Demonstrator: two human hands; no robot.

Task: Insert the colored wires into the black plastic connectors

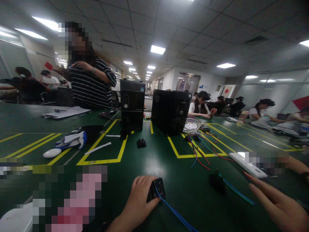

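Note:
My left hand [140, 199] is closed around a small black box-shaped plastic part [159, 188] at the lower middle of the table. Two or so blue wires [172, 211] run from that part toward the bottom edge. At the lower right, my right hand [277, 203] has its fingers stretched out and holds nothing that I can see. To its left lies a dark part [217, 183] with blue and green wires [238, 190] coming out of it, their ends near my right fingertips. A similar black part [141, 143] sits farther up, near the yellow tape.
Two black computer cases [132, 106] stand ahead, with a white round basket [191, 125] and loose red and blue wires [201, 154] beside them. Blue-white gloves [72, 140] lie left. A white device [248, 165] and another person's hand [298, 167] are right. A person [91, 80] stands opposite.

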